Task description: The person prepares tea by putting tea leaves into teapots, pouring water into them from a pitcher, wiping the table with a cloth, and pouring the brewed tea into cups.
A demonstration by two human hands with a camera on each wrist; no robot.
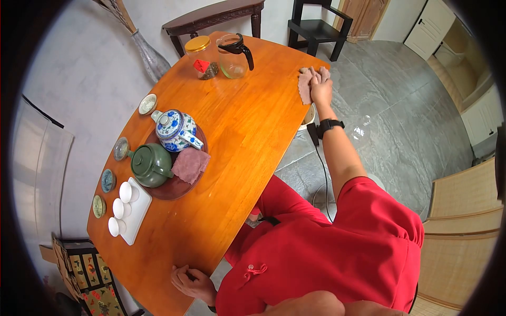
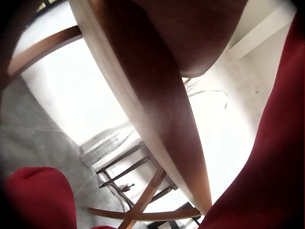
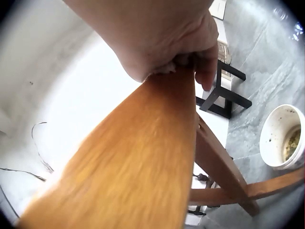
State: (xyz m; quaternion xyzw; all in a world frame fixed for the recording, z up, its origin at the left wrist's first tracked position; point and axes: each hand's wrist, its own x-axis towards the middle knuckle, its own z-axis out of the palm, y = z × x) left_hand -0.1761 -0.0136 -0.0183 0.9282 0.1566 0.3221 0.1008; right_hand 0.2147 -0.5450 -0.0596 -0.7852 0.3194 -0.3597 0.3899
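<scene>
At the table's far right corner, my right hand [image 1: 321, 90] grips a pinkish-brown cloth [image 1: 305, 87] against the surface. The right wrist view shows that hand [image 3: 171, 40] with fingers bent over the edge of the wooden table [image 3: 138, 157], a scrap of cloth beneath. My left hand [image 1: 193, 283] rests at the near edge with loosely curled fingers and holds nothing; in the left wrist view only part of it [image 2: 200, 38] shows, its fingers hidden.
A round tray [image 1: 174, 194] holds a blue-and-white teapot [image 1: 176, 130], a green teapot [image 1: 151, 165] and a folded cloth [image 1: 191, 165]. White cups stand by a white tray [image 1: 138, 218]. A jar [image 1: 200, 55] and glass pitcher [image 1: 232, 58] stand farther back. A bucket [image 3: 282, 138] is below.
</scene>
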